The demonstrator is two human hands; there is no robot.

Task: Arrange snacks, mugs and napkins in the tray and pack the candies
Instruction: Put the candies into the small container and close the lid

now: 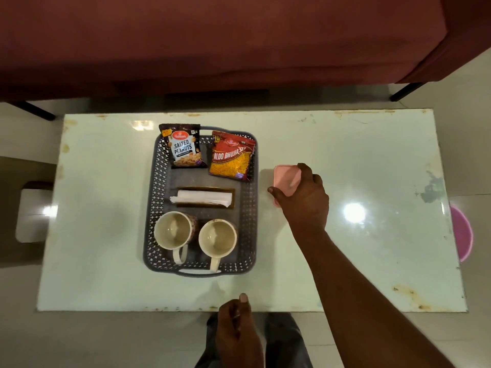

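Note:
A grey perforated tray [156, 181] sits on the white table. Leaning at its far end are a salted peanuts packet [183, 148] and a red aloo bhujia packet [231, 158]. White napkins [202, 197] lie in a dark holder across the tray's middle. Two cream mugs [172, 231] [217, 239] stand at the near end, handles toward me. Just right of the tray, my right hand [303, 196] grips a pink box [285, 179] from above. My left hand [236, 328] hovers at the table's near edge with fingers curled, holding nothing I can see.
The white table [372, 160] has worn, stained edges. A maroon sofa [212, 41] runs along the far side. A stool [29, 213] stands at the left, and a pink tub [462, 232] shows past the right edge.

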